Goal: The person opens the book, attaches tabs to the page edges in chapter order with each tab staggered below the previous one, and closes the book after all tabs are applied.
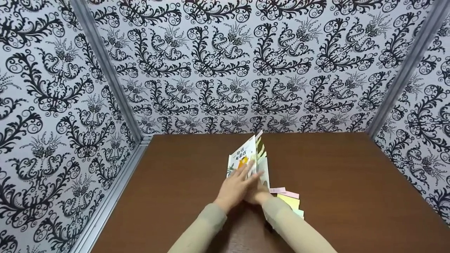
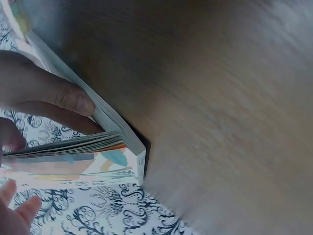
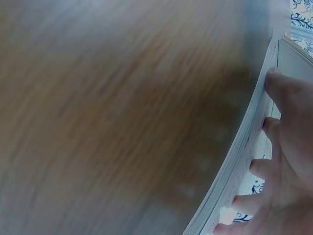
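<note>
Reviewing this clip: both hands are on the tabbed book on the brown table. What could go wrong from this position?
The book stands part-open on the table, propped by the left hand and right hand; if either lets go, it may flop shut or tip over. The coloured sticky tabs jut out beside the right wrist, so the sleeve could bend or peel them. The right hand's fingertips press the page edges, which might crease.
</note>
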The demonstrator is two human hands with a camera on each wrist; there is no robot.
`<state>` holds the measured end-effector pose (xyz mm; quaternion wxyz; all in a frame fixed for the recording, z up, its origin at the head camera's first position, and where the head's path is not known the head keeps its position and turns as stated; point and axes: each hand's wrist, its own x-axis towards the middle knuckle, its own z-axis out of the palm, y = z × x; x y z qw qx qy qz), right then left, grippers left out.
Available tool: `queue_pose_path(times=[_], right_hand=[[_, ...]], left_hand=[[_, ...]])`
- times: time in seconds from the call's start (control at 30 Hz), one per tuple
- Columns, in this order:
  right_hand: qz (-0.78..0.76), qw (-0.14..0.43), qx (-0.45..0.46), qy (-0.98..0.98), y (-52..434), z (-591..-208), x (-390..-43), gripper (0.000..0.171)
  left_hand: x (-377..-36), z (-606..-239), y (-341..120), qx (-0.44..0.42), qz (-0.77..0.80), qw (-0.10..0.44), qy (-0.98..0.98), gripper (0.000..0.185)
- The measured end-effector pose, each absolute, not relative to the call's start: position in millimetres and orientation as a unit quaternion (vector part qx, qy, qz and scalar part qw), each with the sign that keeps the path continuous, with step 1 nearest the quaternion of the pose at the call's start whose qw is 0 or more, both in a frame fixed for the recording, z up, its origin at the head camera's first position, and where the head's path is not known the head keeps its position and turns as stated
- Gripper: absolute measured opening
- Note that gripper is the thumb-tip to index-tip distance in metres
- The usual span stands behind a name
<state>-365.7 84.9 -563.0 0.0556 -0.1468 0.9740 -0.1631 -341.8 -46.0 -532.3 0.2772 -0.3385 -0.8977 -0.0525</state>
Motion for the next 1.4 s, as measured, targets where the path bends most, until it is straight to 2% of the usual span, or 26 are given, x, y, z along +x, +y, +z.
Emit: queue_pose_path(times=[0.1,0.17,0.27,0.33,0.5,0.63,0.8,0.9,0.97,1.1,1.2,1.27,1.4], right_hand=[[-0.142,0.053,-0.158,0.976,88,-565,-367,0.063],[-0.124,0.056,-0.169,0.976,92,-565,-367,0.061],[-0.111,0.061,-0.194,0.973,98,-561,-366,0.060],[-0.114,0.063,-0.219,0.967,103,-554,-362,0.061],[-0.152,0.061,-0.275,0.947,119,-548,-355,0.056],[-0.180,0.064,-0.298,0.935,134,-540,-339,0.050],[-0.172,0.066,-0.309,0.933,153,-530,-312,0.056],[-0.170,0.054,-0.302,0.936,160,-525,-297,0.051],[-0.183,0.025,-0.295,0.937,161,-524,-289,0.043],[-0.201,-0.096,-0.273,0.936,156,-529,-284,0.021],[-0.196,-0.175,-0.264,0.928,148,-537,-294,0.011],[-0.188,-0.185,-0.269,0.926,142,-542,-303,0.015],[-0.180,-0.142,-0.283,0.931,132,-552,-320,0.037]], left_hand=[[-349,-532,-46,-0.303,-0.064,0.250,-0.917,0.081],[-352,-532,-46,-0.292,-0.086,0.211,-0.929,0.090],[-356,-533,-46,-0.278,-0.126,0.148,-0.941,0.093],[-357,-536,-47,-0.265,-0.150,0.113,-0.946,0.091],[-358,-542,-47,-0.237,-0.148,0.065,-0.958,0.073],[-356,-544,-43,-0.226,-0.119,0.051,-0.965,0.064],[-353,-546,-38,-0.220,-0.087,0.046,-0.971,0.063],[-350,-548,-35,-0.223,-0.059,0.049,-0.972,0.058],[-347,-549,-33,-0.232,-0.046,0.057,-0.970,0.052],[-341,-551,-33,-0.257,-0.036,0.088,-0.962,0.039],[-339,-551,-33,-0.263,-0.036,0.111,-0.958,0.035],[-339,-550,-32,-0.258,-0.037,0.109,-0.959,0.036],[-338,-549,-29,-0.234,-0.046,0.062,-0.969,0.043]])
